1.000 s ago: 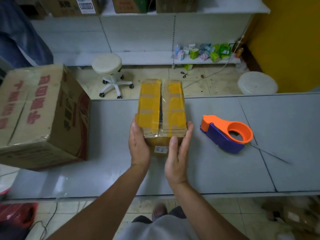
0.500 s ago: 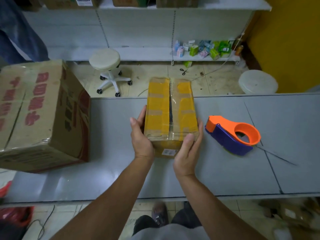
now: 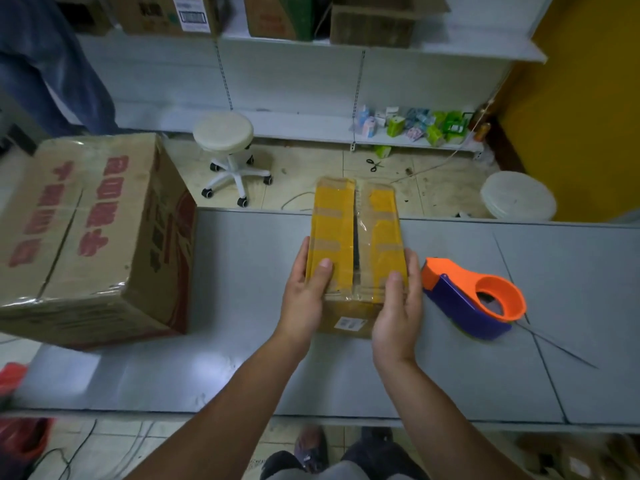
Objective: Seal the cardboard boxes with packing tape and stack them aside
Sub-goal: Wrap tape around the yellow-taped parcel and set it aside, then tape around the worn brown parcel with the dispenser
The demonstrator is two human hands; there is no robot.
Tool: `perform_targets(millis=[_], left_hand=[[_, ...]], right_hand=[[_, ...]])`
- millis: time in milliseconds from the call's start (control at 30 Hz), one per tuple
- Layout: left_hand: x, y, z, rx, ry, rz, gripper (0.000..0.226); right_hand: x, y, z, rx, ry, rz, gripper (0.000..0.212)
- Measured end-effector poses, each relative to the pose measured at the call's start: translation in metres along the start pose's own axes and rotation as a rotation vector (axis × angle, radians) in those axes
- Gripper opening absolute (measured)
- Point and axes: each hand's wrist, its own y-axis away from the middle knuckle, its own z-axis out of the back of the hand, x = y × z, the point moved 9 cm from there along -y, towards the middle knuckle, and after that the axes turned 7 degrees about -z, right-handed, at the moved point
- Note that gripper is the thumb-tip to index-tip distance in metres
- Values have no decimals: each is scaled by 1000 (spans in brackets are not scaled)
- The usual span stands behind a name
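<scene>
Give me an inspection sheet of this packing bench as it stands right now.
Surface: grey table, scratched at right.
Job's things: small box, top flaps parted along a centre gap; tape dispenser just right of it; large box at left, flaps closed.
Clutter: scissors on the floor beyond the table.
Grips: left hand and right hand hold the small box's near end, thumbs on top.
Cables: dark wire on the floor, lower left; white cord beyond the table.
Surroundings: wheeled stool, second stool, shelf cartons.
</scene>
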Motion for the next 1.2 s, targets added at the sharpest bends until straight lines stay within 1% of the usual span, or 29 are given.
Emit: perform_targets(millis=[133,233,333,433,500,567,600,700,767,833,900,967,1000,1033,1067,1133,1200], left_hand=[[-2,0,6,14,-13,66,54],[-19,1,19,-16,34,90,52],[-72,-3,45,-81,64,8,46],[-143,-8,80,-172,9,-103,46],[-192,-7,106,-228,-45,-160,38],[-235,-1,134,-288,-97,-180,24],[-254,4,148,-321,-110,-182,22],[-299,19,195,-447,-143,-190,28],[-313,30,223,-532,-143,-164,32],[-315,39,249,-592,-165,-123,23],[-305,44,270,-618,-183,-65,21],[-291,47,288,-645,-237,-21,31],[-286,48,295,-658,-263,-15,39],[-286,46,299,-663,-310,-20,46],[-291,44,301,-654,-417,-33,49],[-311,41,296,-632,-739,-71,53],[-337,38,279,-643,-1034,-150,53]], right_hand=[[6,3,-2,0,13,-40,54],[22,10,-18,64,16,-35,47],[63,23,-56,176,44,40,49],[109,32,-108,304,36,101,50],[135,42,-148,384,44,130,52],[156,55,-189,467,58,147,60],[165,63,-210,513,74,165,65],[187,87,-268,629,123,212,68],[195,102,-300,685,176,239,65],[197,116,-325,721,263,296,59],[188,126,-346,749,449,368,58],[170,136,-359,791,655,430,58],[163,139,-363,801,710,457,59],[160,141,-364,803,733,474,59],[160,140,-366,803,740,479,59],[165,137,-369,817,761,471,60],[175,129,-367,827,772,470,63]])
